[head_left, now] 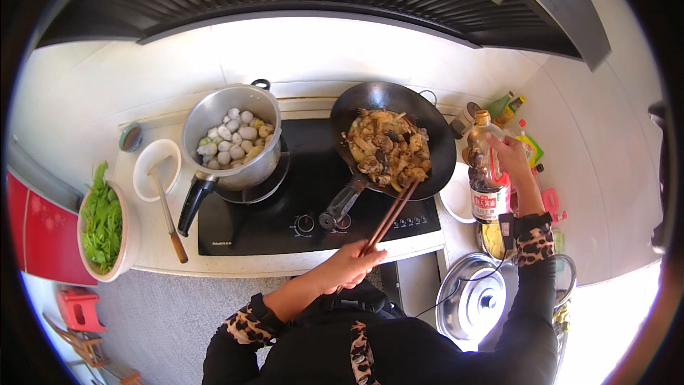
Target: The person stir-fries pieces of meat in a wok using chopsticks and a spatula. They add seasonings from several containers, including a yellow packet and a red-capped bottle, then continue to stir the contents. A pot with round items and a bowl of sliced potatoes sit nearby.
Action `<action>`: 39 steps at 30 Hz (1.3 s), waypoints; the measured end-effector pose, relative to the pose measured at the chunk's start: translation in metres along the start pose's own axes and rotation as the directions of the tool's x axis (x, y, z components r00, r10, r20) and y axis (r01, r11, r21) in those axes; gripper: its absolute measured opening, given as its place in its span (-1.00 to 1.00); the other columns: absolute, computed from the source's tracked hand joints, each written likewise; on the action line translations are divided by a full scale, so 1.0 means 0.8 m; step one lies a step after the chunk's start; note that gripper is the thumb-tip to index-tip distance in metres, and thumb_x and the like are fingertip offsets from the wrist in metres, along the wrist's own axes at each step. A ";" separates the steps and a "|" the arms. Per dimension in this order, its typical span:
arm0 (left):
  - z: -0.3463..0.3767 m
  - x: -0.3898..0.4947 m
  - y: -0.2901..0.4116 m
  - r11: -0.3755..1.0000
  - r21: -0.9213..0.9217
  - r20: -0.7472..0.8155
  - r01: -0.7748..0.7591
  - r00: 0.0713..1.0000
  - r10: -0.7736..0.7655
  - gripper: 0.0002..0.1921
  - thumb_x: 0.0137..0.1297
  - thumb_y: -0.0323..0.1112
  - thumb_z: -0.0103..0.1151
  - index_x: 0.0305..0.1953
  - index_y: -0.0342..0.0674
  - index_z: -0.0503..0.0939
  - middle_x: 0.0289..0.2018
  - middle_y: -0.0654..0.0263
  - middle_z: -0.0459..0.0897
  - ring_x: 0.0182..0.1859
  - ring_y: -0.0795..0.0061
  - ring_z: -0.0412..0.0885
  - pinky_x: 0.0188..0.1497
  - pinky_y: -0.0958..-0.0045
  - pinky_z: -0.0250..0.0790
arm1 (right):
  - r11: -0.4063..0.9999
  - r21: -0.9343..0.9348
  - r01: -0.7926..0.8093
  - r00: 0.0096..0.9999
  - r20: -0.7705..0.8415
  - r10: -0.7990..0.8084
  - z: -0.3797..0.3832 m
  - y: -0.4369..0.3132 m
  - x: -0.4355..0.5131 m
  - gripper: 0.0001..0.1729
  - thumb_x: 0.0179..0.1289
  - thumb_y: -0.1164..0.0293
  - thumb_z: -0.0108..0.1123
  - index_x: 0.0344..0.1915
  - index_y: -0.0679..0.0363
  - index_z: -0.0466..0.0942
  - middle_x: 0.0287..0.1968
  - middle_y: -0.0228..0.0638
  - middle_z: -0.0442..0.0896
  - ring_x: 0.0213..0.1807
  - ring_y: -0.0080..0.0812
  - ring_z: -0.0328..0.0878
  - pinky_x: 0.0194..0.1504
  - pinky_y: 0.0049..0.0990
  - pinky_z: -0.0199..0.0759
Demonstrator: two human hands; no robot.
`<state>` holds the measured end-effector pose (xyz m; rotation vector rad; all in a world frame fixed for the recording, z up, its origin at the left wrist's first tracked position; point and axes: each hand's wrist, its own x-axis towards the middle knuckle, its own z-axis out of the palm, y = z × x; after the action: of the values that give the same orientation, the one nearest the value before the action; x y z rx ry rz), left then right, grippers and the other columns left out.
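Note:
My left hand grips a pair of brown chopsticks, whose tips reach into the food at the near edge of the wok. Chunks of browned, stewed-looking food fill the middle of the dark wok, its handle pointing towards me. At the right, my right hand has hold of the handle of a large plastic bottle of dark sauce with a printed label. The bottle is upright, and its neck carries a brown-yellow top. Whether its base rests on the counter I cannot tell.
An aluminium pot of small taro-like tubers stands left on the black cooktop. Further left are a white bowl with a wooden-handled ladle and a basin of leafy greens. A metal lid lies right.

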<state>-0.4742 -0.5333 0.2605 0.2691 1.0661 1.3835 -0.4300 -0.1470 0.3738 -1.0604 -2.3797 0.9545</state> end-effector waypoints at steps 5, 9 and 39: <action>0.027 0.022 0.055 0.975 -0.102 -0.029 -0.199 0.980 0.197 -0.66 0.33 -0.03 0.12 -0.29 -0.14 0.29 -0.61 0.51 0.27 -0.75 0.82 0.10 -0.78 0.69 -0.09 | 0.922 0.384 0.041 0.994 0.082 -0.078 -0.023 0.039 -0.075 -0.57 0.15 0.07 0.32 -0.34 0.24 0.49 -0.65 -0.57 0.39 -0.70 -0.73 0.26 -0.69 -0.68 0.04; 0.064 0.050 0.095 0.943 -0.069 -0.064 -0.325 0.945 0.321 -0.67 0.31 -0.06 0.16 -0.32 -0.16 0.30 -0.59 0.51 0.29 -0.74 0.83 0.14 -0.77 0.71 -0.05 | 0.798 0.580 0.160 0.975 0.033 -0.220 0.012 0.062 -0.141 -0.57 0.01 0.18 0.48 -0.29 0.22 0.51 -0.49 -0.52 0.54 -0.47 -0.70 0.42 -0.43 -0.63 0.34; 0.080 0.114 0.095 0.443 0.760 0.154 -0.476 0.793 0.589 -0.69 0.21 -0.41 0.27 -0.04 -0.36 0.51 -0.21 0.33 0.51 -0.27 0.62 0.49 -0.26 0.61 0.36 | 0.977 0.155 0.147 0.960 0.217 -0.179 0.064 0.060 -0.214 -0.42 -0.15 -0.07 0.47 -0.54 0.24 0.50 -0.65 -0.19 0.52 -0.64 -0.26 0.50 -0.53 -0.35 0.41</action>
<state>-0.4926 -0.4082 0.3084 1.2830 1.7733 1.4094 -0.3226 -0.2756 0.2945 -0.7235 -2.4942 1.2168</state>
